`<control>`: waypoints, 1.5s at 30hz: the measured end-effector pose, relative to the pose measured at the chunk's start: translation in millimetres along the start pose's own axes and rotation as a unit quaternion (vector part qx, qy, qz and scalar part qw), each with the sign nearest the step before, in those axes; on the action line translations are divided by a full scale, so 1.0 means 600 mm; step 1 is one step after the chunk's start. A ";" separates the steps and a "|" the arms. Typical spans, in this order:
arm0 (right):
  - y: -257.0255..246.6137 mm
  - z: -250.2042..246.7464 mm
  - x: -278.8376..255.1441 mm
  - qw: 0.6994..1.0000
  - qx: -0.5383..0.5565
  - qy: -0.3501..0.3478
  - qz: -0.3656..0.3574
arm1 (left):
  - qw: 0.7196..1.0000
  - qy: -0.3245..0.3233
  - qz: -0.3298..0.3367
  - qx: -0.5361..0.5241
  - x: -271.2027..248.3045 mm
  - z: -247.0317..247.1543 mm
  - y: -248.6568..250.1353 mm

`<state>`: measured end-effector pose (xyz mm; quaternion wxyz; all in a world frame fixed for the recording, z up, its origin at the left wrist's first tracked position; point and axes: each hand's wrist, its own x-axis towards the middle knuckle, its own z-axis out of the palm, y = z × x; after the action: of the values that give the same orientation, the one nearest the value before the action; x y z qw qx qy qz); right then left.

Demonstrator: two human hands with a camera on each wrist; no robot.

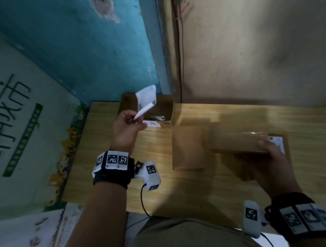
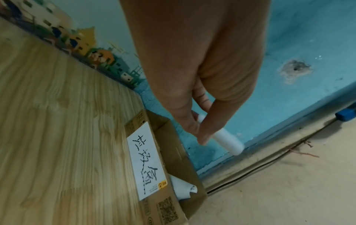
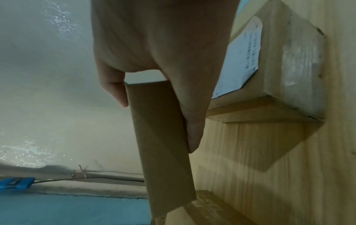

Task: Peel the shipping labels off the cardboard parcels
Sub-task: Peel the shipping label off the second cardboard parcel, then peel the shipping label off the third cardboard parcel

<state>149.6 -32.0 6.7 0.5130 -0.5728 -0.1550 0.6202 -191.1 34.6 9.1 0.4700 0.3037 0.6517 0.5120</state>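
Note:
My left hand (image 1: 128,126) pinches a peeled white label (image 1: 146,98), partly curled into a roll (image 2: 228,140), in the air over an open cardboard bin (image 1: 166,108) at the table's far edge. My right hand (image 1: 268,154) grips a plain brown parcel (image 1: 237,138) lifted above the table, thumb on one face and fingers on the other (image 3: 192,121). Under and right of it a parcel (image 3: 289,76) lies with a white shipping label (image 3: 242,57) stuck on top. Another flat brown parcel (image 1: 187,147) lies at mid-table with no label in sight.
The bin carries a handwritten white strip (image 2: 146,166) on its front and holds a curled white label (image 2: 183,188). The wooden table (image 1: 122,165) sits in a corner, with a blue wall to the left and a beige wall behind. A cable runs down the wall corner.

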 end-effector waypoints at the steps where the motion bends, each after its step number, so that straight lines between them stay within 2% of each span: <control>1: -0.002 0.005 0.000 1.000 -0.007 0.000 -0.006 | 1.000 0.013 0.002 0.005 0.007 0.000 -0.003; 7: 0.006 0.004 0.020 0.999 0.046 -0.002 0.017 | 0.994 0.092 -0.025 -0.054 0.037 0.004 -0.009; 11: 0.013 -0.001 0.023 0.999 0.020 0.011 0.025 | 0.994 0.108 -0.020 -0.015 0.057 0.003 -0.017; 14: 0.014 -0.008 0.024 0.999 -0.013 0.006 0.029 | 0.990 0.108 0.004 0.085 0.064 0.003 -0.017; 17: 0.008 -0.007 0.018 0.999 -0.017 0.004 0.036 | 0.990 0.100 0.018 0.101 0.072 0.007 -0.015; 22: 0.001 -0.008 0.014 0.999 -0.038 0.009 0.033 | 0.997 0.039 -0.018 0.070 0.059 0.033 -0.018; 25: -0.004 -0.010 0.013 0.995 -0.090 0.029 0.026 | 0.995 -0.020 0.008 0.101 0.029 0.061 -0.020; 28: -0.012 -0.014 0.012 0.987 -0.162 0.010 0.003 | 0.979 -0.116 0.043 0.164 -0.005 0.090 -0.038; 31: -0.013 -0.014 0.020 0.971 -0.234 -0.022 0.033 | 0.940 -0.183 0.091 0.272 -0.040 0.111 -0.074; 33: -0.010 -0.011 0.029 0.962 -0.264 -0.036 0.068 | 0.897 -0.211 0.130 0.365 -0.063 0.121 -0.084; 35: -0.005 0.004 0.040 0.952 -0.285 -0.067 0.086 | 0.839 -0.258 0.142 0.458 -0.085 0.126 -0.084; 38: 0.017 0.028 0.055 0.940 -0.303 -0.118 0.107 | 0.758 -0.332 0.135 0.544 -0.104 0.134 -0.095; 42: 0.050 0.049 0.075 0.946 -0.306 -0.082 0.072 | 0.628 -0.381 0.161 0.659 -0.084 0.124 -0.147; 43: 0.056 0.053 0.076 0.947 -0.307 -0.070 0.068 | 0.618 -0.376 0.155 0.673 -0.082 0.120 -0.152; 45: 0.067 0.054 0.080 0.947 -0.310 -0.065 0.058 | 0.621 -0.349 0.153 0.685 -0.092 0.121 -0.140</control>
<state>111.4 2.5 -41.5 0.2618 -0.6699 -0.3395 0.6062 -96.4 -10.8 -56.9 0.2331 0.7891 0.5446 -0.1626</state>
